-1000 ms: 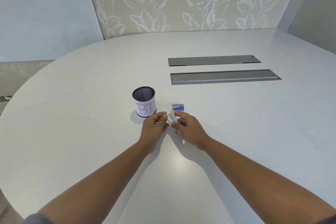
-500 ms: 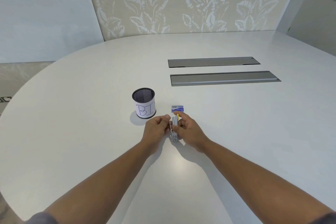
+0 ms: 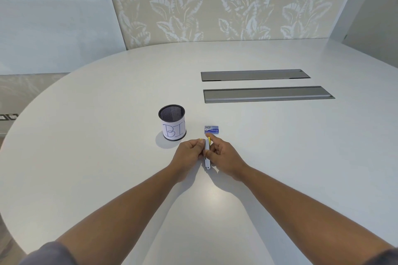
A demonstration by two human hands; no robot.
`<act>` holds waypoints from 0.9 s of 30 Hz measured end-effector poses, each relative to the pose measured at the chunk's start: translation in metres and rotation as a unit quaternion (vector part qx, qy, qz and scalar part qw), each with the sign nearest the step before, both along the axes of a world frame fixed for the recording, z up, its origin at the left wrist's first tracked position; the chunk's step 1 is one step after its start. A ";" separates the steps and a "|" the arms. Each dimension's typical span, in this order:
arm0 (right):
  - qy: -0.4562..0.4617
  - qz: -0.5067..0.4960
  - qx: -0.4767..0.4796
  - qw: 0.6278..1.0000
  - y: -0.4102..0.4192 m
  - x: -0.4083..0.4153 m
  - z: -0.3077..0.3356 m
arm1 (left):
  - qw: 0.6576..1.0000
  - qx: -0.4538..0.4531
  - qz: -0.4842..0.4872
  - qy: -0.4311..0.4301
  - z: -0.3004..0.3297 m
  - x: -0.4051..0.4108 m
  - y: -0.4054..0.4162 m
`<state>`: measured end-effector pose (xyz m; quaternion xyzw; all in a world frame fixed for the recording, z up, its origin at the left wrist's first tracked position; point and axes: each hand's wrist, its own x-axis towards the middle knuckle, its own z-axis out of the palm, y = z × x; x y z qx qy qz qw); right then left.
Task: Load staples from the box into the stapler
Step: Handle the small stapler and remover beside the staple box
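Note:
A small grey stapler (image 3: 207,155) with yellow parts is held between both hands just above the white table (image 3: 280,157), its long axis pointing away from me. My left hand (image 3: 188,153) grips its left side with curled fingers. My right hand (image 3: 224,153) pinches its far end and right side. A small blue staple box (image 3: 211,129) lies closed on the table just beyond my right fingertips. Whether the stapler's top is lifted is too small to tell.
A black mesh cup (image 3: 173,122) with a paper label reading "BIN" stands left of the box. Two long grey cable hatches (image 3: 267,94) are set in the table farther back right. The table's curved edge runs along the left.
The stapler has been turned from a slanted hold to lie lengthwise away from me and has come down nearer the table. Both hands have stayed together around it.

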<state>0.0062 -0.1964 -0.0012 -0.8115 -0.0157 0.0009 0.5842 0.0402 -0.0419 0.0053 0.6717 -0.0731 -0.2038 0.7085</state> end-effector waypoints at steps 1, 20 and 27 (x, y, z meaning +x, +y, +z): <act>-0.001 0.001 -0.003 1.000 0.000 0.000 0.000 | 1.000 -0.006 -0.002 0.002 0.000 0.000 0.000; 0.010 0.022 0.072 0.997 0.003 -0.002 0.005 | 0.997 -0.076 0.002 -0.010 -0.004 -0.002 0.004; -0.006 0.034 0.129 0.991 0.008 -0.006 0.007 | 0.993 -0.091 0.064 0.042 -0.006 0.000 0.008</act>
